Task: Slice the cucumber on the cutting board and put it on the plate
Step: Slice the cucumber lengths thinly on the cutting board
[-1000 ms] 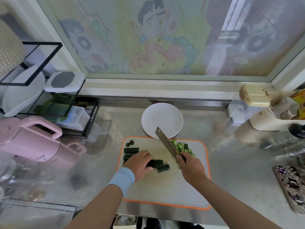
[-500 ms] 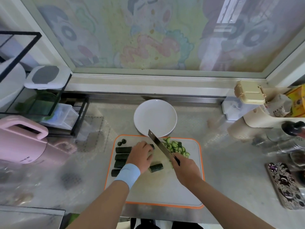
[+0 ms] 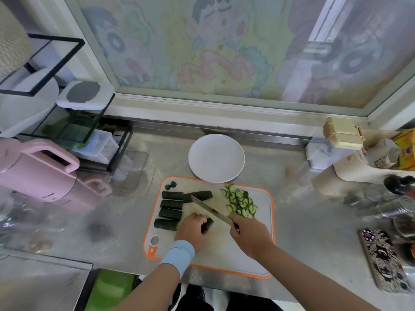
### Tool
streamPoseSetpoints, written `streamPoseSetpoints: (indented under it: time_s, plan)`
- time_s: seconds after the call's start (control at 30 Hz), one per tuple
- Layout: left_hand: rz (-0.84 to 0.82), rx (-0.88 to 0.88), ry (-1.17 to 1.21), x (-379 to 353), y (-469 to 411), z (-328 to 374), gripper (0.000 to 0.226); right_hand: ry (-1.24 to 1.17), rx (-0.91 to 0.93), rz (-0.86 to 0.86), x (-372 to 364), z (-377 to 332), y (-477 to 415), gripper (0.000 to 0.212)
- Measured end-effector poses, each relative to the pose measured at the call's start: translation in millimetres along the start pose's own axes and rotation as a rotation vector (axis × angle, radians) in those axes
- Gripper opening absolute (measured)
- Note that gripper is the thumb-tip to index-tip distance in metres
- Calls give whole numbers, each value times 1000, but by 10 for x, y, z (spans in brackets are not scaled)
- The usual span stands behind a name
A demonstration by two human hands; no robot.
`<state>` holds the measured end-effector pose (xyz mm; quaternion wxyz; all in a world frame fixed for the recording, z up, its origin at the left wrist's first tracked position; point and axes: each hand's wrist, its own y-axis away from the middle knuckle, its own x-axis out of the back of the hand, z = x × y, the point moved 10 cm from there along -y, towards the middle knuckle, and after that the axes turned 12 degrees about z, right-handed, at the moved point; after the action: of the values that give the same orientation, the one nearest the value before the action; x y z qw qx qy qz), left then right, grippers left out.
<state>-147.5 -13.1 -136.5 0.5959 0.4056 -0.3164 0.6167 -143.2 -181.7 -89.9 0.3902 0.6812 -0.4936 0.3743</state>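
Note:
An orange-rimmed white cutting board (image 3: pixel 265 248) lies on the steel counter. Several dark cucumber chunks (image 3: pixel 171 204) lie in a column along its left side, and thin half-moon slices (image 3: pixel 240 202) are piled at its upper right. My left hand (image 3: pixel 192 231), with a blue wristband, grips a short cucumber piece (image 3: pixel 207 224) near the board's middle. My right hand (image 3: pixel 249 235) holds a knife (image 3: pixel 211 208) whose blade slants up-left, tip near a long chunk (image 3: pixel 198 195). A white plate (image 3: pixel 216 161), with nothing on it, sits just behind the board.
A pink kettle (image 3: pixel 38 173) and a black wire rack (image 3: pixel 89 140) stand at the left. Jars, bottles and a cream lidded box (image 3: pixel 342 133) crowd the right side. A patterned phone (image 3: pixel 384 257) lies at the right front.
My left hand has drawn back toward me with one short cucumber piece, uncovering the chunks on the left. The knife stays raised at a slant over the board. The view shifted.

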Motion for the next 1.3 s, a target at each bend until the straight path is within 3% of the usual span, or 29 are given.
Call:
streamPoseSetpoints:
  time_s: [0.1,0.43,0.6,0.8,0.97,1.3]
  plan:
    - [59,38,72,2,60,-24,23,48,38,-23,-60,-9,43,36]
    - [140,50,132,-110,276,-20,23,22,85,-16,-170,23,181,32]
    - [232,-73,145,-39,288,68,15,42,122,3,-146,22,196,34]
    - [323,-193,114,77,289,215,30,102,178,43,-152,-69,285,35]
    - [315,-178,128,76,275,212,12,148,151,39,-149,0,326,34]
    - [242,-168,125,4,238,195,20,148,131,7,-156,30,324,36]
